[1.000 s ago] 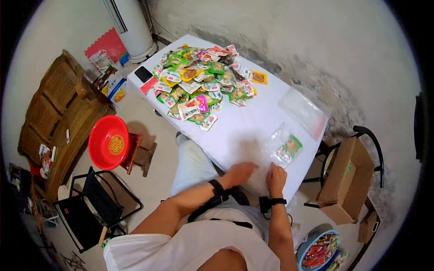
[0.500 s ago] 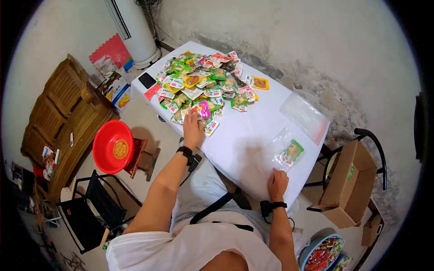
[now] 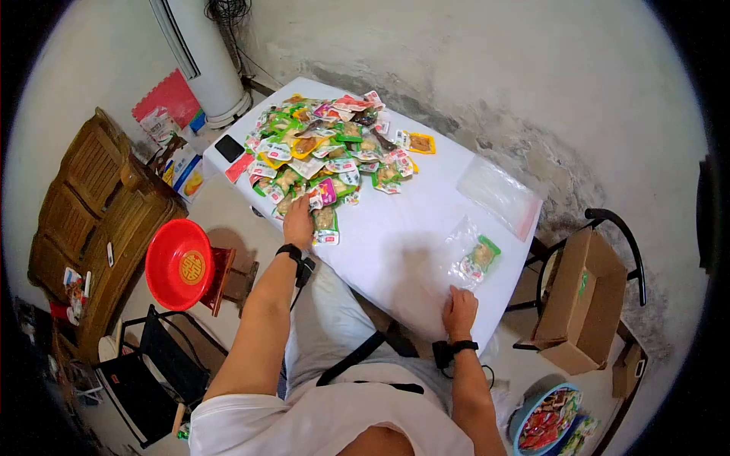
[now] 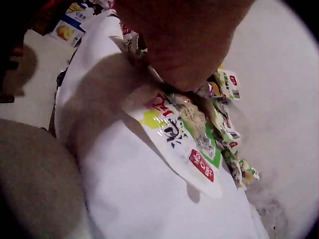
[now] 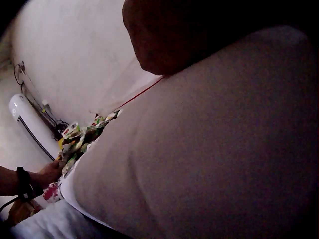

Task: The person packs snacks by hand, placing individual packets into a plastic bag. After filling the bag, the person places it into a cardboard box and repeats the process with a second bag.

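Note:
My left hand [image 3: 298, 223] reaches into the near edge of a large pile of sealed food packets [image 3: 304, 148]. Its fingers are at a white-and-purple packet [image 3: 325, 191], and a green-edged packet [image 3: 325, 220] lies right beside them. A white-labelled packet [image 4: 172, 137] shows just below this hand in the left wrist view; the fingertips are hidden, so I cannot tell whether they grip anything. With fingers curled, my right hand [image 3: 460, 310] holds the near edge of a clear plastic bag [image 3: 460, 235]. One green-edged packet [image 3: 480, 256] lies in that bag.
Flat clear bags [image 3: 502, 194] lie near the far right edge of the white-covered table [image 3: 372, 243]. A phone [image 3: 229, 148] is at the far left. A cardboard box [image 3: 585, 296], a blue basin [image 3: 525, 414] of packets and a red basin [image 3: 179, 262] stand around.
My left hand has left the spot beside the right hand and reached left to the pile. The green-edged packet there has shifted toward me. The right hand stays at the bag.

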The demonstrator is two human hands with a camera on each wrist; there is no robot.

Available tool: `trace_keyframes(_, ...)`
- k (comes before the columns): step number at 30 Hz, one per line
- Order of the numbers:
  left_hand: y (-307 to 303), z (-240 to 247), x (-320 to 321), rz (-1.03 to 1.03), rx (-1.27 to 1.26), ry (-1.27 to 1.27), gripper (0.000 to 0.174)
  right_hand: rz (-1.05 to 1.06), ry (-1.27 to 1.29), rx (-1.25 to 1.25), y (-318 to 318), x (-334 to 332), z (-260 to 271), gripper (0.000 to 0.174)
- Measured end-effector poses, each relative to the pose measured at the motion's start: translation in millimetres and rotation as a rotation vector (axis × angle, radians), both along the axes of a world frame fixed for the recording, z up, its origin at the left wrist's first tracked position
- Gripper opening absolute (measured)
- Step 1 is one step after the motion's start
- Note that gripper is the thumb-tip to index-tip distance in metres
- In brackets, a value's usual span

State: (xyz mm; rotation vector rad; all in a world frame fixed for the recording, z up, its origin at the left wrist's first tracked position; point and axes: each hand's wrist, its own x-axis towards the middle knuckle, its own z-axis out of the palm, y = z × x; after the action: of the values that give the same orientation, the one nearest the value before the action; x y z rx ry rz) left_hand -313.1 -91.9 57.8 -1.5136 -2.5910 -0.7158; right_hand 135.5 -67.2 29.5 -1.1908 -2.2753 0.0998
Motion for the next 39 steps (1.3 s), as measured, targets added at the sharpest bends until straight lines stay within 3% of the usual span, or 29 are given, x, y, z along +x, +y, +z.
trace_keyframes(6,-0.9,13.4,3.4,0.107,0.304,-0.084,0.024,-0.033,0.017,-0.006,-2.7,-2.8,2.2,0.028)
trace_keyframes(13,-1.0,-0.4,-32.6,0.163,0.448,-0.223,0.015,-0.039,-0.014,-0.039,0.1,-1.6,1.2,0.026)
trace_keyframes(15,-4.2,6.9,-21.3,0.178,0.581,-0.889,0.016,-0.03,0.006,-0.036,-1.4,-1.6,5.0,0.026)
trace_keyframes(19,-12.2,13.0,11.9,0.1,0.589,-1.046,0.017,-0.021,0.062,0.04,-2.0,-0.7,0.9,0.027)
trace_keyframes(21,-19.7,41.9,57.6,0.146,0.556,-1.323,0.014,-0.027,0.066,-0.026,-1.4,0.0,0.0,0.027)
trace_keyframes(27,-24.2,15.3,153.8,0.073,0.53,-1.717,0.017,-0.042,0.031,-0.009,0.4,0.9,-3.6,0.029)
trace_keyframes(31,-37.8,-21.5,197.3,0.062,0.331,-1.768,0.029,-0.014,0.095,0.004,0.9,2.6,-5.5,0.027)
trace_keyframes(33,-52.2,-13.0,204.4,0.004,-0.153,-1.807,0.036,-0.04,0.073,-0.069,1.0,2.5,-4.7,0.026)
trace_keyframes(35,-60.2,-7.1,194.6,-0.003,-0.255,-1.745,0.04,-0.035,0.056,-0.04,0.0,2.6,-3.7,0.026)
trace_keyframes(37,-64.3,-29.5,176.9,-0.137,-0.198,-1.39,0.041,-0.04,0.059,-0.023,0.4,1.9,-6.7,0.027)
trace_keyframes(38,-62.5,-40.3,168.7,-0.236,-0.165,-0.991,0.046,-0.041,0.058,0.005,0.1,2.3,-7.6,0.027)
trace_keyframes(39,-60.9,-30.4,168.5,-0.237,-0.173,-0.993,0.046,-0.045,0.057,-0.001,-0.2,3.3,-7.5,0.027)
